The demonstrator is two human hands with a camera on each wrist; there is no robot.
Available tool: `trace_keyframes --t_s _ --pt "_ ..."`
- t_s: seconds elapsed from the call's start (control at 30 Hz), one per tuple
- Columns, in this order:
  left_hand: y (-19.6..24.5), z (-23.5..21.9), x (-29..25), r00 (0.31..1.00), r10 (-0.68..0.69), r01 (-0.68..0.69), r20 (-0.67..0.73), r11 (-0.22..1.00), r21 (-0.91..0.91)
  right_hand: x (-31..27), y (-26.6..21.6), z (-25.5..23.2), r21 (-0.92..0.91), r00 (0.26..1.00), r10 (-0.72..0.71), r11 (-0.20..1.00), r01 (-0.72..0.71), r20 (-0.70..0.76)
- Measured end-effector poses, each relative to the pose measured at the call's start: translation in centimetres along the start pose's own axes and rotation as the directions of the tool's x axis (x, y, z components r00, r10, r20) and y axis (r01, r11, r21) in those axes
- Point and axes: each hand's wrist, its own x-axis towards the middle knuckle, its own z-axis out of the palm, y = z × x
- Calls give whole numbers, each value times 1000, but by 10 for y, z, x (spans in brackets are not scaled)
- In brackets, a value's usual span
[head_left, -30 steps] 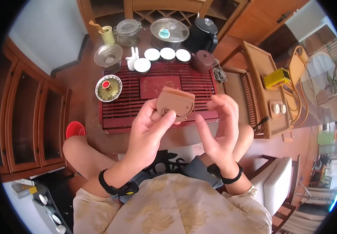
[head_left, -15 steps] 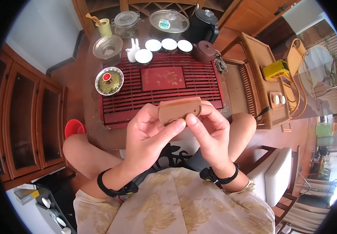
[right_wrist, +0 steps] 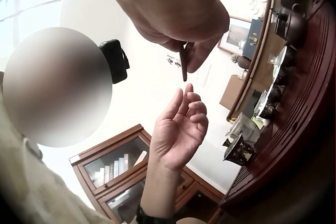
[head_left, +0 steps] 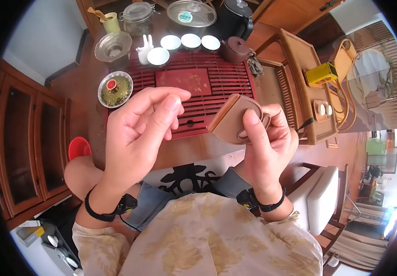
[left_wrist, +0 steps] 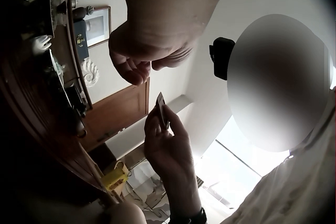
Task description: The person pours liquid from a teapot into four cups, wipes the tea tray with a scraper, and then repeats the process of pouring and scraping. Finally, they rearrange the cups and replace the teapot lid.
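In the head view my right hand (head_left: 272, 149) pinches a flat brown cup-shaped piece (head_left: 230, 120), thumb on its face beside a small loop handle. A straight, lighter edge of the piece slants toward the left. Both wrist views show it edge-on as a thin plate (right_wrist: 184, 62). My left hand (head_left: 136, 131) is apart from it, fingers loosely bent, holding nothing. Beneath the hands is a red slatted tea tray (head_left: 184, 131). A lidded bowl (head_left: 115, 90) with a red knob stands on the tray's left side.
Several white cups (head_left: 158, 56), a white hand figurine (head_left: 144, 50) and a brown teapot (head_left: 235, 49) line the tray's far side. Behind are a glass jar (head_left: 137, 19), a lidded glass pot (head_left: 191, 16) and a black kettle (head_left: 233, 20). A wooden side table (head_left: 295, 69) is at the right.
The left hand first held the brown piece, then both hands held it. Now the left hand has let go and moved left; the right hand has carried the piece right and tilted it.
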Motion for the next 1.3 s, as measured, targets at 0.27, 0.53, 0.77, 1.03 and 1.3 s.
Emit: trace_keyframes --t_s 0.27,0.53,0.77,1.03,1.3 --pt "3 1 -3 993 73 -85 88 985 150 -4 -1 6 32 998 -58 998 58 -6" --pt "2 7 -7 989 88 -97 121 993 69 -1 -4 4 62 998 51 997 -48 -46" --pt "-1 8 -6 988 107 -115 110 992 61 -1 -4 5 71 996 66 995 -62 -51" --pt "-2 5 -7 992 91 -88 83 996 -34 0 -2 -5 89 998 53 995 -49 -44" --pt "-28 -19 4 817 406 -562 409 718 411 7 3 -24 -40 994 -20 999 16 -106"
